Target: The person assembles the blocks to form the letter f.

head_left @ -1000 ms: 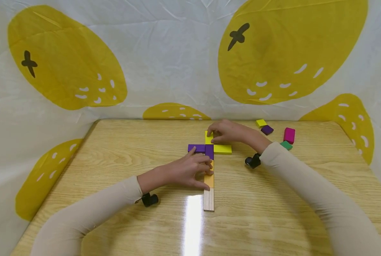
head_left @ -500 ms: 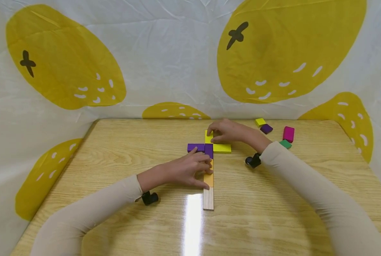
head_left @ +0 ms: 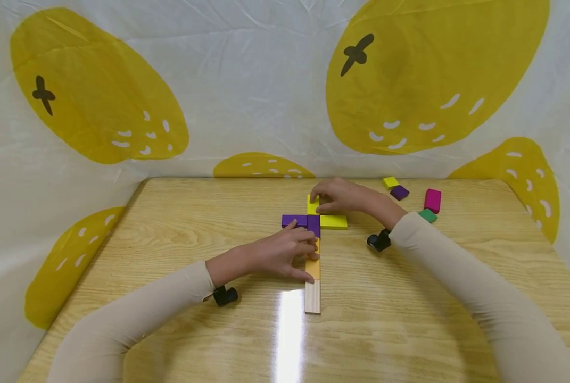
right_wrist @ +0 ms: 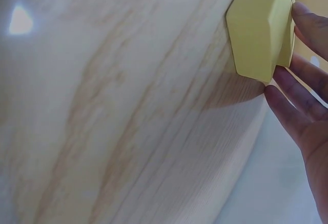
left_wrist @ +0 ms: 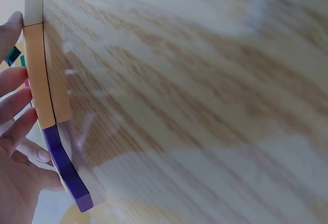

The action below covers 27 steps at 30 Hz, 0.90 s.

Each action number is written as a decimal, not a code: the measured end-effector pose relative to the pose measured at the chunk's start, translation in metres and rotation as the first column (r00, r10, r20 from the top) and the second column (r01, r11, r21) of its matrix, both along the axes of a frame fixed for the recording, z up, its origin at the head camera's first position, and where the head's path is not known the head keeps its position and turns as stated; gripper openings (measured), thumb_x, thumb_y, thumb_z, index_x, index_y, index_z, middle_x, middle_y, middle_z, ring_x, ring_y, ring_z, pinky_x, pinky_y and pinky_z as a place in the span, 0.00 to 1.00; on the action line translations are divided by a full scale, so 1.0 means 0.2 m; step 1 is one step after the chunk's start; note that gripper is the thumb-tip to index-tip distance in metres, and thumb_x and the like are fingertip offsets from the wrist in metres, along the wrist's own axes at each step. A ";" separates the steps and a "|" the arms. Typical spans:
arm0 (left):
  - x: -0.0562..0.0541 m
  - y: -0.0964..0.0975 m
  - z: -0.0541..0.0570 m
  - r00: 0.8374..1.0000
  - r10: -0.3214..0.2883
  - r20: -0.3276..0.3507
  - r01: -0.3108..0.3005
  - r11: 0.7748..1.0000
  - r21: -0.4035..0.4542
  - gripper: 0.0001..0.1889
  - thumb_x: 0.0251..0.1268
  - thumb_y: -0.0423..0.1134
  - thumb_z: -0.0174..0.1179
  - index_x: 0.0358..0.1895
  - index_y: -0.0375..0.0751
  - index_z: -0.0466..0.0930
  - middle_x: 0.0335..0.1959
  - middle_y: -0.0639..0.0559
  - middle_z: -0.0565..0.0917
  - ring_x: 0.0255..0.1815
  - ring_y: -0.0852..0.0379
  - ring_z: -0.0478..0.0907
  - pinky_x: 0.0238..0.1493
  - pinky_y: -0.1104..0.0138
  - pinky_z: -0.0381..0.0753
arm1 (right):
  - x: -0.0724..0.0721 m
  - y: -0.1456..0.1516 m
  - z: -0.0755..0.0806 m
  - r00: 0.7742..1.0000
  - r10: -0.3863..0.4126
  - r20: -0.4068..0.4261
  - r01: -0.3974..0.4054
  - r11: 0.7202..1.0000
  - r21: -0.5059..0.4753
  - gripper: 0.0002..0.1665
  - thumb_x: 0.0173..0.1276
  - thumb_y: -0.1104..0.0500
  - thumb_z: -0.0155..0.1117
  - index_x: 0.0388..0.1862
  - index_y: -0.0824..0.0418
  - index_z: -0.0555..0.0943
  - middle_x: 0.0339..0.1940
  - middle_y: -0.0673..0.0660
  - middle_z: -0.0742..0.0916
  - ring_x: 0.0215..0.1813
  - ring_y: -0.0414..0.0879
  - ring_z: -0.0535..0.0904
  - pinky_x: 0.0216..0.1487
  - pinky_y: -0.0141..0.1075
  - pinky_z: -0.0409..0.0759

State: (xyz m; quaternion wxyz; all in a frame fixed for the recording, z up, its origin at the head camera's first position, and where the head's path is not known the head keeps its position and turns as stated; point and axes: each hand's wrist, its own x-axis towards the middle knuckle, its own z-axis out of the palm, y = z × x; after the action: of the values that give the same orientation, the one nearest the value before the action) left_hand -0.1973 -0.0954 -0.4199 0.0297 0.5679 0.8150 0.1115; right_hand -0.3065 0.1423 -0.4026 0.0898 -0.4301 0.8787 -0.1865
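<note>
Several flat wooden blocks lie end to end on the table, forming a cross. In the head view my left hand [head_left: 282,251] spreads over its stem. Its fingers rest along the orange blocks [head_left: 313,269], the thumb near the joint with the bare-wood block [head_left: 313,298], the little finger touching the left purple block [head_left: 291,220]. A second purple block [head_left: 314,225] sits at the crossing. My right hand [head_left: 340,196] pinches the top yellow block [head_left: 313,204] between thumb and fingers. The side yellow block [head_left: 334,222] extends right; in the right wrist view it looms large [right_wrist: 256,29].
Loose blocks lie at the back right: a small yellow one [head_left: 390,183], a purple one [head_left: 399,192], a pink one [head_left: 432,201] and a green one [head_left: 428,215]. Behind the wooden table [head_left: 208,213] hangs a white cloth [head_left: 256,96] with yellow lemon prints.
</note>
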 end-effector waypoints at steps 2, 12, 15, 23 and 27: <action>0.00 0.00 0.00 1.000 -0.002 -0.001 0.002 1.000 0.003 0.25 0.61 0.63 0.69 0.50 0.47 0.88 0.54 0.53 0.78 0.59 0.56 0.74 0.72 0.33 0.58 | 0.00 0.00 0.00 1.000 0.000 0.000 0.000 1.000 -0.001 0.14 0.68 0.57 0.73 0.50 0.60 0.85 0.41 0.55 0.87 0.38 0.46 0.78 0.44 0.41 0.80; 0.01 0.00 0.00 1.000 -0.002 -0.005 0.002 1.000 0.004 0.25 0.60 0.63 0.69 0.51 0.47 0.88 0.54 0.53 0.78 0.59 0.56 0.74 0.71 0.34 0.61 | -0.01 0.02 -0.01 1.000 0.015 -0.014 -0.015 1.000 -0.005 0.14 0.68 0.57 0.73 0.50 0.61 0.86 0.45 0.56 0.88 0.42 0.47 0.81 0.49 0.44 0.82; 0.01 0.00 0.01 1.000 -0.001 -0.006 0.001 1.000 0.001 0.26 0.60 0.63 0.70 0.51 0.47 0.88 0.54 0.53 0.78 0.59 0.56 0.74 0.71 0.34 0.61 | -0.01 0.02 -0.01 1.000 0.008 -0.012 -0.008 1.000 -0.009 0.15 0.68 0.57 0.73 0.51 0.61 0.85 0.44 0.55 0.88 0.40 0.46 0.80 0.47 0.42 0.81; 0.01 0.01 0.00 1.000 -0.001 -0.001 0.001 1.000 -0.007 0.26 0.60 0.63 0.69 0.51 0.47 0.88 0.54 0.53 0.78 0.59 0.56 0.74 0.72 0.35 0.60 | 0.00 0.07 0.01 0.995 0.076 0.063 -0.080 0.995 0.054 0.23 0.72 0.54 0.66 0.63 0.61 0.81 0.62 0.62 0.83 0.60 0.57 0.78 0.65 0.52 0.75; 0.00 0.01 0.00 1.000 -0.002 -0.008 0.002 1.000 -0.007 0.26 0.60 0.64 0.69 0.51 0.47 0.88 0.53 0.54 0.78 0.58 0.57 0.74 0.72 0.35 0.61 | -0.01 0.10 0.04 0.981 0.108 0.159 -0.127 0.985 0.117 0.33 0.69 0.56 0.65 0.72 0.62 0.73 0.78 0.66 0.69 0.78 0.64 0.61 0.77 0.60 0.57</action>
State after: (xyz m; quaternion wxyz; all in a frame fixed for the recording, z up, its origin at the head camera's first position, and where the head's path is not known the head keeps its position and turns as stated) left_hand -0.1968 -0.0935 -0.4196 0.0284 0.5691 0.8149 0.1061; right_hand -0.3089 0.1631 -0.3951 0.1946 -0.4593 0.8524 -0.1570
